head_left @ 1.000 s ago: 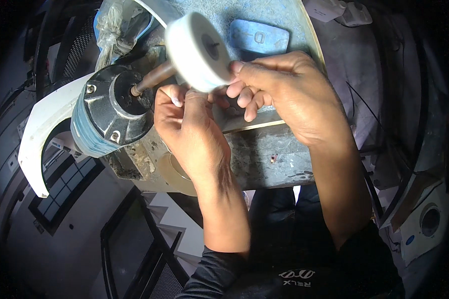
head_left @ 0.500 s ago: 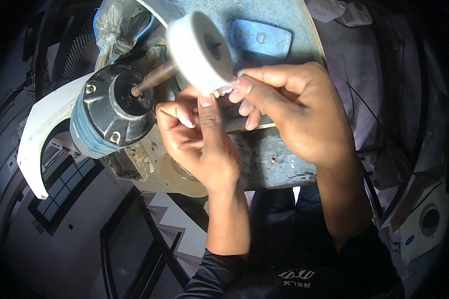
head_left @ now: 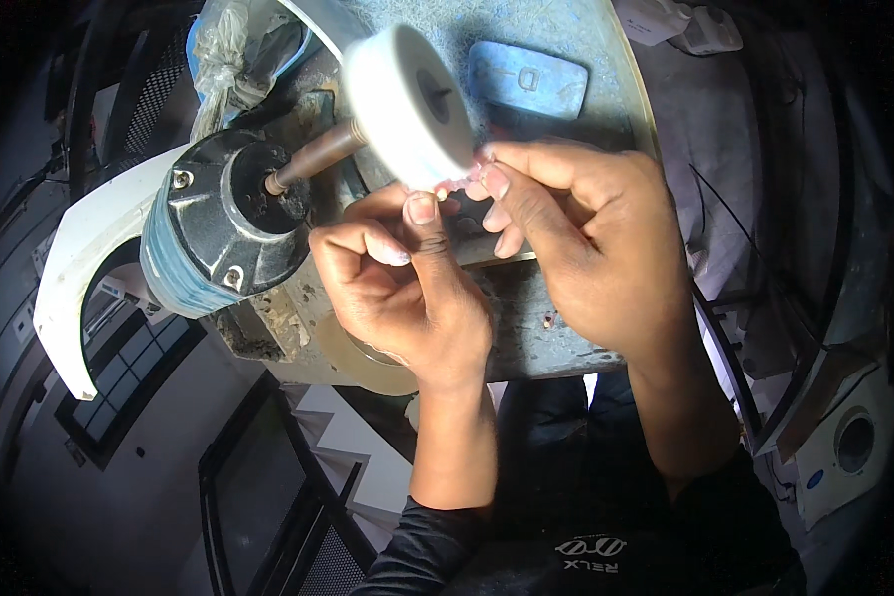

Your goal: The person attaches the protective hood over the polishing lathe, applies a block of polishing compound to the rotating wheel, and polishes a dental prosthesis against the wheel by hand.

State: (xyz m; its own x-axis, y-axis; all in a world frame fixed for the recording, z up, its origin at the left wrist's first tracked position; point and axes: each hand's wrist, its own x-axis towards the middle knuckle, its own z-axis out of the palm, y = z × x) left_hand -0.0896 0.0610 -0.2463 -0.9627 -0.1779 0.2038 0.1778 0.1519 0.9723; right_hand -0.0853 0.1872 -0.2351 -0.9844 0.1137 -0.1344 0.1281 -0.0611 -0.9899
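Between my two hands is a small pink denture (head_left: 458, 185) with pale teeth, held at the lower edge of a thick white polishing wheel (head_left: 392, 109). My left hand (head_left: 417, 283) pinches its left end, thumb on top and the other fingers curled beneath. At the right end, the thumb and forefinger of my right hand (head_left: 606, 238) grip it. Fingers and wheel hide much of the denture. The wheel sits on a brown shaft (head_left: 318, 157) coming out of a black and blue motor (head_left: 228, 219). Whether denture and wheel touch is hard to make out.
A blue rectangular bar (head_left: 526, 79) lies in the blue-dusted tray (head_left: 606, 35) behind the wheel. A knotted plastic bag (head_left: 223, 60) is at the back left. Beside the motor curves a white guard (head_left: 65, 288). A tan disc (head_left: 363, 363) lies by the bench's front edge.
Both hands and the denture appear slightly lower and to the right. The wheel and blue bar have shifted right in the picture too. My grip looks the same.
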